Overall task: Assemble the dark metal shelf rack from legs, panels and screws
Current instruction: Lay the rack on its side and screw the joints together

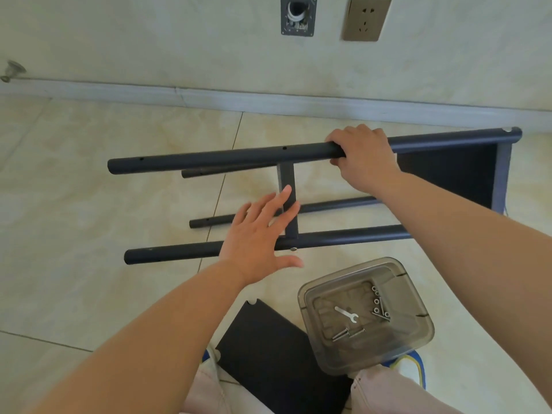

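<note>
On the floor the half-built rack (298,186) lies on its side: the flat, open left hand (257,234) should steady the middle panel (288,198) squarely while the right hand (363,158), gripping the far leg (224,156), aligns its holes before taking screws (378,303) from the near tub (366,315).

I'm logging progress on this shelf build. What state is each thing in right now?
Rack: lying on its side on the floor, partly assembled.
Top leg: gripped by the right hand.
Left hand: open, fingers spread at the middle panel.
Loose panel: flat on the floor, unattached.
Plastic container: open, holding wrench and screws.
Wall socket: nothing plugged in.
</note>
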